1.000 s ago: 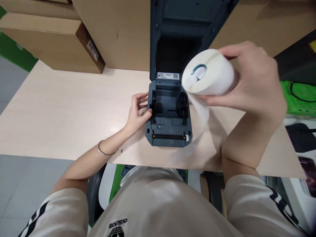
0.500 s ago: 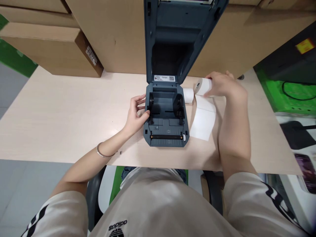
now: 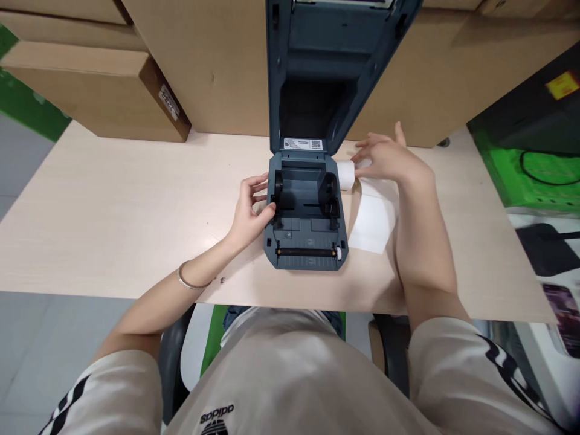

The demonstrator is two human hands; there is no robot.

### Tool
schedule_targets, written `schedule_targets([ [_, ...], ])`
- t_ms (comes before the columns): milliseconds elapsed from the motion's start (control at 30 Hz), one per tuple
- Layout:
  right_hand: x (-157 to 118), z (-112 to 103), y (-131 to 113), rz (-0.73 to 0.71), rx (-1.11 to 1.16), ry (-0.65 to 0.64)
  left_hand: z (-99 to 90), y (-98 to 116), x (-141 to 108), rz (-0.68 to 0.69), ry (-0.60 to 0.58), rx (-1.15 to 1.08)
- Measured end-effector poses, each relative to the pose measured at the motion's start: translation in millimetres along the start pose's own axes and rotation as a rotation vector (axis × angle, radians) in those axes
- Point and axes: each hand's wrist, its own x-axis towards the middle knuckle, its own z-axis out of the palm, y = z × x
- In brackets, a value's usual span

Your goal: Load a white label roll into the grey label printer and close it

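Observation:
A dark blue-grey printer (image 3: 296, 228) stands on the desk with its tall lid (image 3: 328, 36) raised. Its roll bay, with black holders at both sides, holds no roll. My left hand (image 3: 249, 212) holds the printer's left side, thumb on the rim and fingers against the wall. Against the printer's right side lies a small white roll (image 3: 345, 175). My right hand (image 3: 385, 158) is just right of that roll, fingers spread, the fingertips close to it or touching it. Under this hand, a white label strip (image 3: 374, 222) runs toward me; the second roll it comes from is mostly hidden.
Large cardboard (image 3: 226, 72) lines the back of the wooden desk (image 3: 136, 211), with a carton (image 3: 90, 90) at the left. At the right are a green box (image 3: 548, 187), a black object (image 3: 546, 248) and a phone (image 3: 564, 317). The desk's front edge is near my body.
My right hand has moved left from the roll with the loose strip to beside the small roll, and its fingers have spread. The strip has shifted slightly. My left hand stays put.

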Motion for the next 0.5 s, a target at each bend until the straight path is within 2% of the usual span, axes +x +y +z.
schedule_targets([
  [233,1.2,6.0,5.3,-0.049,0.058,-0.1,-0.8,0.3,0.3,-0.005,-0.011,-0.005],
  [400,5.5,16.2,-3.6,-0.032,0.104,-0.112,-1.2,1.5,0.6,-0.017,-0.017,0.0],
  [500,8.5,15.1,-7.3,-0.045,0.122,-0.097,-1.3,1.4,0.9,-0.011,-0.017,0.005],
])
